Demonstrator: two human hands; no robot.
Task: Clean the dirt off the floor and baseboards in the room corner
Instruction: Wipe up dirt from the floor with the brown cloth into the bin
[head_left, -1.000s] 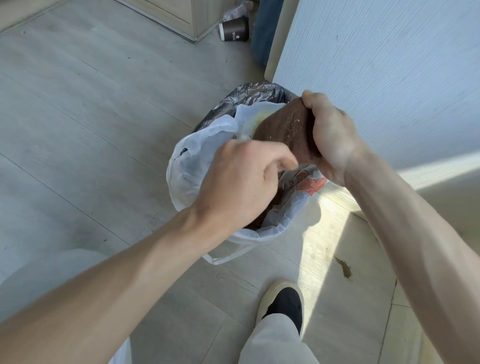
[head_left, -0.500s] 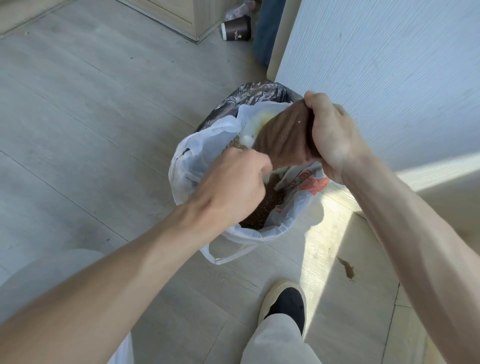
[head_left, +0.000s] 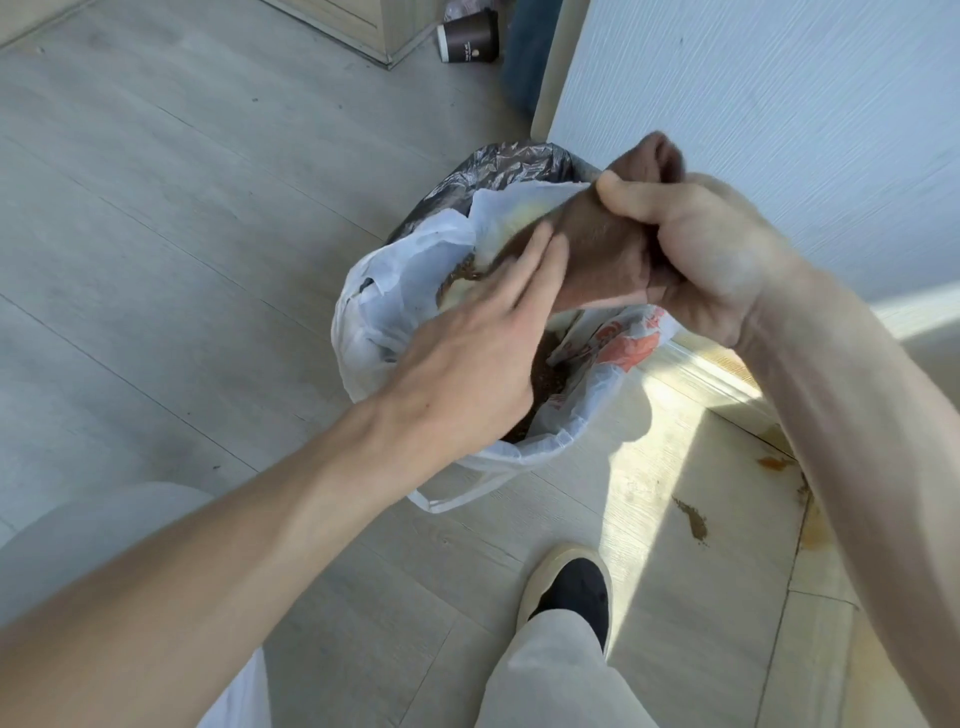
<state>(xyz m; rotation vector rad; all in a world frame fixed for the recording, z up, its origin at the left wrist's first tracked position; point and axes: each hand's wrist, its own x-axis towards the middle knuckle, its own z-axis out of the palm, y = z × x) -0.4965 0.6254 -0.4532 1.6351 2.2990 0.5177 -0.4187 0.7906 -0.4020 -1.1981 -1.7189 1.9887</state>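
Note:
My right hand (head_left: 701, 260) grips a brown cloth (head_left: 602, 249), bunched and held over a white plastic bag (head_left: 395, 291) that lines a bin with a black liner (head_left: 498, 166). My left hand (head_left: 467, 353) has straight fingers laid flat against the cloth's lower face, above the bag's mouth. Brown dirt (head_left: 545, 379) lies inside the bag. On the pale floor to the right there is a brown smear (head_left: 691, 519) and an orange-brown stain (head_left: 774, 462) near the baseboard (head_left: 701, 374).
A light wall panel (head_left: 753, 104) rises right behind the bin. A dark paper cup (head_left: 467, 36) lies on its side by a wooden cabinet base (head_left: 358, 26) at the top. My shoe (head_left: 571, 592) stands just below the bag.
My left hand went from a closed fist at the cloth to flat straight fingers brushing along it. The right hand has rebunched the cloth and turned it. The camera moved slightly.

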